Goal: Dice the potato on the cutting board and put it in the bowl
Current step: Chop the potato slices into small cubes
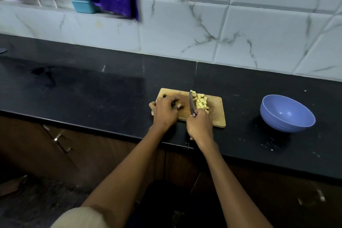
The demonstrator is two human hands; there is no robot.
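The potato [200, 102] is lying as a loose heap of pale yellow cubes on the right half of the cutting board [216, 114], the heap stretching from the board's far edge towards its near edge. The wooden board is sitting near the front edge of the black desk [92, 89], its long side running left to right.

The right hand [200, 126] is reaching in from below, its grip clamped round the handle of a knife [191, 104]. The blade is pointing away from the person towards the board's far edge, standing just to the left of the cubes and touching the heap. The left hand [165, 110] is resting knuckles-up on the board's left half, fingers curled under; it is possibly holding something small there, but the view is too dim to say.

The blue bowl [287, 113] is sitting well apart from the board, towards the desk's right end, tilted with its opening facing left.
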